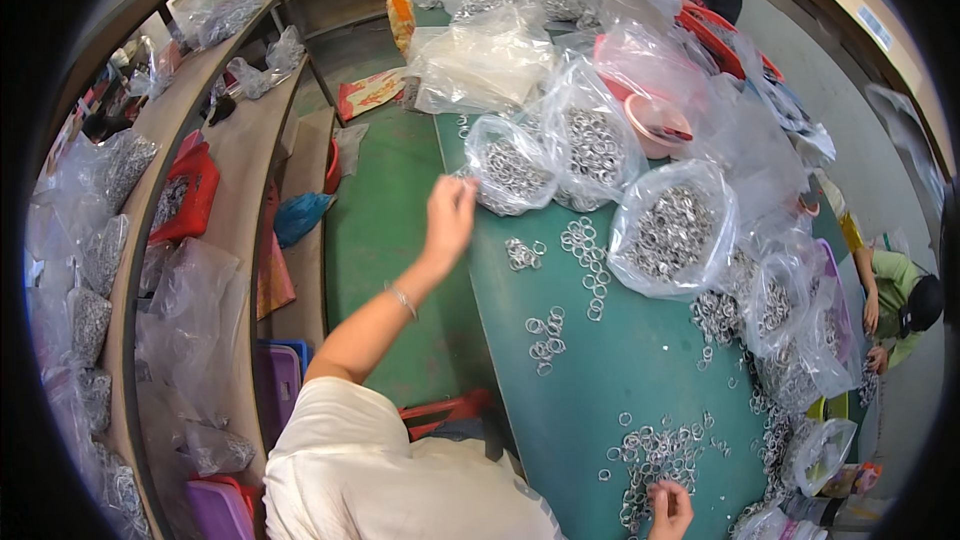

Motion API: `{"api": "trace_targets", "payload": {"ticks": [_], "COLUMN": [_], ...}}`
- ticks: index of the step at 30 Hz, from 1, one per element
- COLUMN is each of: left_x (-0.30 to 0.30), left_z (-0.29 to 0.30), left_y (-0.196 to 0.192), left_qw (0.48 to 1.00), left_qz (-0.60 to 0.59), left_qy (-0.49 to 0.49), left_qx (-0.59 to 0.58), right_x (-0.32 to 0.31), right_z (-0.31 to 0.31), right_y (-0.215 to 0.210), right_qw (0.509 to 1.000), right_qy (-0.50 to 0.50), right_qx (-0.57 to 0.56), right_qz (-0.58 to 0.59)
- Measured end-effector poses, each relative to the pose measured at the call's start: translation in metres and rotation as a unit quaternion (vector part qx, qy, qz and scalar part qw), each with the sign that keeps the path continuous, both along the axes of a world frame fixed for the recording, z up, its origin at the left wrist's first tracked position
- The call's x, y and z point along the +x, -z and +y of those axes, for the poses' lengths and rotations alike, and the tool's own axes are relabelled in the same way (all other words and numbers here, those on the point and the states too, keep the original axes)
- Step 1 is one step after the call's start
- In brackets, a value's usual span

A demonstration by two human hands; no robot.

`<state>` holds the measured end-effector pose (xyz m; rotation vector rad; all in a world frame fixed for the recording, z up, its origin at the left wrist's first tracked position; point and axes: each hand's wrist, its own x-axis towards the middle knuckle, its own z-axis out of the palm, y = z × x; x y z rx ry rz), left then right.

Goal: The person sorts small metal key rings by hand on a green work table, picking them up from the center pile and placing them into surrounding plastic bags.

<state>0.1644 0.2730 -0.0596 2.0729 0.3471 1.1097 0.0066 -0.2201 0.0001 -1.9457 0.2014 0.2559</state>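
Note:
My left hand (pixel 450 215) reaches far out over the left edge of the green table (pixel 620 360). Its fingers are bunched at the rim of a clear plastic bag of metal rings (pixel 512 172); whether they grip the rim is blurred. My right hand (pixel 670 508) is at the lower edge of the picture, fingers curled down into a loose pile of metal rings (pixel 650 450). Small clusters of rings (pixel 545 335) and a chain of rings (pixel 590 265) lie between the two hands. A bracelet sits on my left wrist.
More ring-filled bags (pixel 675 230) crowd the table's far and right sides, with a pink bowl (pixel 655 125) among them. Wooden shelves (pixel 240 140) with bags and a red tray (pixel 185 195) run along the left. A person in green (pixel 890 290) crouches at the right edge.

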Motion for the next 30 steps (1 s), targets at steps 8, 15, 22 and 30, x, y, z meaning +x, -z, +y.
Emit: {"api": "trace_targets", "payload": {"ticks": [8, 15, 22, 30], "left_x": [0.105, 0.098, -0.050, -0.123], "left_z": [0.156, 0.144, -0.044, -0.128], "left_y": [0.036, 0.038, 0.020, 0.045], "left_qw": [0.967, 0.988, 0.977, 0.979], "left_qz": [0.199, 0.054, -0.030, 0.029], "left_qy": [0.056, 0.095, 0.208, 0.183], "left_qx": [0.150, 0.111, -0.029, -0.086], "right_x": [-0.048, -0.017, 0.090, 0.096], "right_z": [-0.029, 0.068, 0.181, 0.217], "right_y": [0.033, 0.008, 0.042, 0.062], "right_qw": [0.940, 0.957, 0.946, 0.854], "right_qy": [0.091, -0.036, -0.272, -0.394], "right_qx": [-0.309, -0.245, -0.045, -0.208], "right_qz": [-0.116, -0.151, -0.169, -0.269]}}
